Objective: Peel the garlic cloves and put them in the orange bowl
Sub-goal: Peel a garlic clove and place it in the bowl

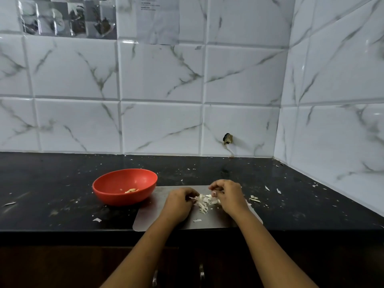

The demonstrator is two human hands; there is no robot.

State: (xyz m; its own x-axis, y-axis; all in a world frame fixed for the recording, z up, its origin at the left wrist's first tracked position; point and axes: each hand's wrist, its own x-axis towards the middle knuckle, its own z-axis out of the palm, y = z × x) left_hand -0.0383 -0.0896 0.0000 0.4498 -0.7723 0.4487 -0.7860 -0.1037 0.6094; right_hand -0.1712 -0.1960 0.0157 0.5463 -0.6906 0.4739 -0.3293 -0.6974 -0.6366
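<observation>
Black speckled counter (52, 179) set against a white marble-pattern tiled wall (162, 80). The orange bowl (124, 198) stands on the counter, just left of a thin grey cutting mat (187, 223) and touching its far left corner. A few peeled garlic cloves (131, 190) lie inside the bowl.

Both hands are over the mat, either side of a heap of white garlic skins (204, 203). The right hand (228, 196) has its fingers curled and pinches a small white garlic piece (214, 193) at the fingertips. The left hand (179, 202) is curled with its fingertips at the heap's edge; whether it grips anything cannot be told.

More garlic scraps (254, 198) lie just beyond the mat's right edge, and loose flakes are scattered over the counter.

A paper sheet (158, 21) fixed to the wall carries small print, too blurred to read
</observation>
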